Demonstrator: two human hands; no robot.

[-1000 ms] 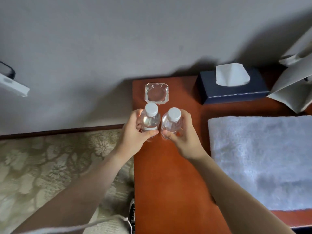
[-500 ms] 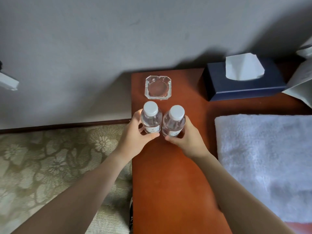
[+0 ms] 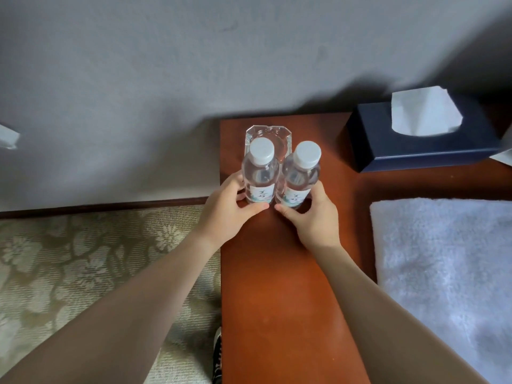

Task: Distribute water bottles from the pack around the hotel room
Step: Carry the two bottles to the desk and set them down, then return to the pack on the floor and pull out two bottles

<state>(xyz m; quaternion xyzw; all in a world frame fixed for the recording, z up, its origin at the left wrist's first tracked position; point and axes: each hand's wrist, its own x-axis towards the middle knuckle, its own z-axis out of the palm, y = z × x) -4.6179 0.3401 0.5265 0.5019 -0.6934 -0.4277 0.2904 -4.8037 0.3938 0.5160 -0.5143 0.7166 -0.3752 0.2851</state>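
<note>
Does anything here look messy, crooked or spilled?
Nothing stands out. Both water bottles are capped and upright, side by side on the wooden table, one in each hand. The glass ashtray behind them and the tissue box look tidy; no spill shows.

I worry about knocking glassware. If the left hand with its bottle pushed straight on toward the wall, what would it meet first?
Probably the glass ashtray, directly behind the left bottle that the left hand holds; the gap between them is unclear.
</note>
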